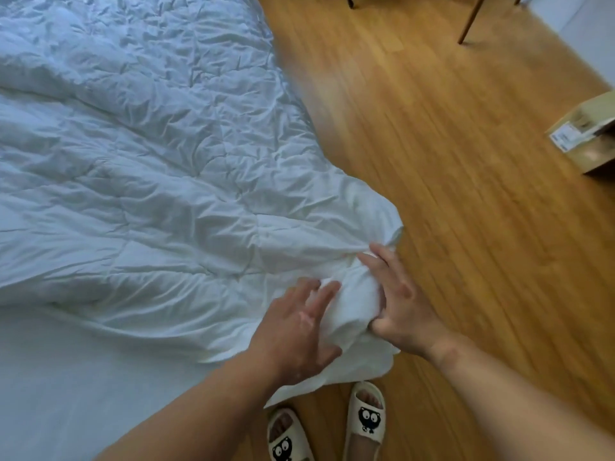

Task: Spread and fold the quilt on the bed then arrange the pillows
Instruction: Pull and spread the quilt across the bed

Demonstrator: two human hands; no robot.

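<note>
A white, wrinkled quilt [149, 181] lies across the bed, its near corner hanging over the bed's edge towards the floor. My right hand [401, 304] presses on the right side of that bunched corner, thumb tucked under a fold of fabric. Flat on the left side of the same corner lies my left hand [299, 331], fingers spread and touching the cloth. The bare white sheet [66, 394] of the bed shows at the lower left. No pillows are in view.
A wooden floor [466, 161] runs along the bed's right side. A cardboard box [585, 134] sits on the floor at the right edge. Dark chair legs [471, 18] stand at the top. My feet in white cartoon slippers [364, 417] stand at the bed's corner.
</note>
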